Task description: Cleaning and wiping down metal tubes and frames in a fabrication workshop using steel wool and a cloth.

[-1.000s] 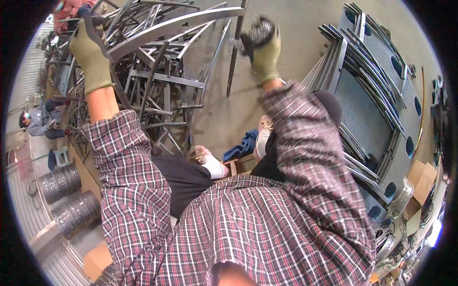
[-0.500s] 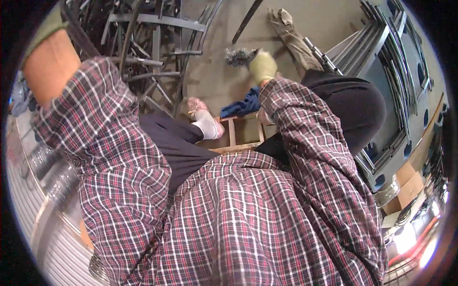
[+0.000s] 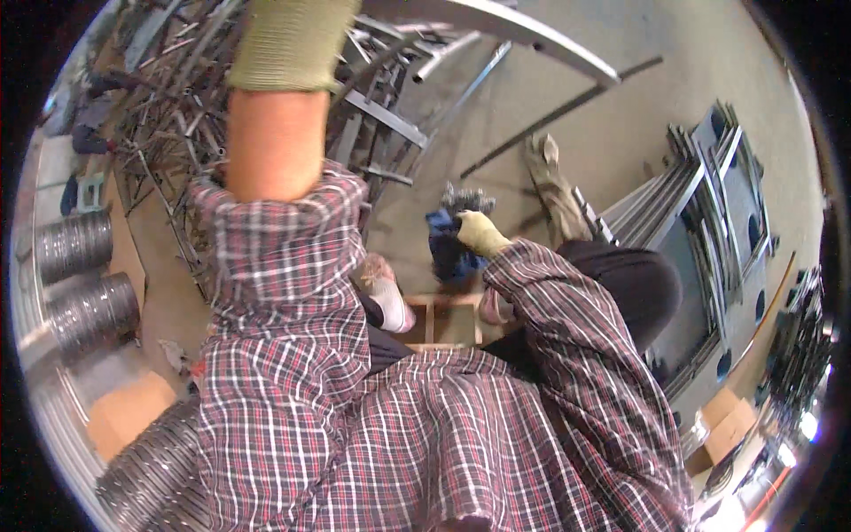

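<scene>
Head view: the gloved left hand is raised at the metal frame pile, its grip out of sight. The right hand closes on a blue cloth below; frames stacked to its right.

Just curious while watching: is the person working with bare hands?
No, both the left hand and the right hand wear olive-green gloves.

The shirt sleeves are plaid in dark red, white and black. Both gloves are olive-yellow. The cloth is blue. The metal frames are grey, the floor beige, the cardboard box light brown.
</scene>
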### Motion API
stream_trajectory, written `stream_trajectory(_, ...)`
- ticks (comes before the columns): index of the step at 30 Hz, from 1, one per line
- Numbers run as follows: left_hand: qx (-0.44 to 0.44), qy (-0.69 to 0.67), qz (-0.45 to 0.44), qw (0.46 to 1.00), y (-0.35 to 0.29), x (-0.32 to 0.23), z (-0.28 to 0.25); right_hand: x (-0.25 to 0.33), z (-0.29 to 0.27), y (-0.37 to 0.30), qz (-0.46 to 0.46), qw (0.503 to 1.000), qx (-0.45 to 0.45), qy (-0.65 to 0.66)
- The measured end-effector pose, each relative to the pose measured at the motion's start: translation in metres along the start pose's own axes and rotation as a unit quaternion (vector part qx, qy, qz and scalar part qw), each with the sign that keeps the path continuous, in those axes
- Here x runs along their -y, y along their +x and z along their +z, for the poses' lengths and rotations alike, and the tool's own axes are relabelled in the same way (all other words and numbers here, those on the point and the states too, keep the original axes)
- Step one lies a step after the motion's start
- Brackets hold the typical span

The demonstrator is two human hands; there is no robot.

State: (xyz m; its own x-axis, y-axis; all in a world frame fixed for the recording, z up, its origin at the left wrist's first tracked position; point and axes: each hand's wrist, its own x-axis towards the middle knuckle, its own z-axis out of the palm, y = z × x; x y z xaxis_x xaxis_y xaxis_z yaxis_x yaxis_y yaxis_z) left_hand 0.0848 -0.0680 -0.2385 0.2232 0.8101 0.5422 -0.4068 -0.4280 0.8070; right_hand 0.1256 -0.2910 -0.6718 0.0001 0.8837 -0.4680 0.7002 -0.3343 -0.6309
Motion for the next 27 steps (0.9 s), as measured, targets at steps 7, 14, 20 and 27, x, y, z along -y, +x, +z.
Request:
stream_trajectory(7, 0.063, 0.121, -0.007, 0.991, 0.001, 0.031, -0.049, 0.138, -0.198, -0.075, -0.15, 0.804, -0.333, 0.47)
stream_trajectory(14, 0.036, 0.158, 0.018, 0.987, -0.043, 0.027, -0.016, 0.202, -0.268, -0.029, -0.366, 0.75, -0.55, 0.008)
stream_trajectory(20, -0.043, 0.206, -0.053, 0.976, -0.062, 0.024, -0.073, 0.249, -0.248, -0.032, -0.418, 0.838, -0.349, 0.027)
stream_trajectory(27, -0.013, 0.3, 0.087, 0.95, -0.057, 0.018, -0.065, 0.26, -0.235, -0.036, -0.357, 0.796, -0.481, -0.088)
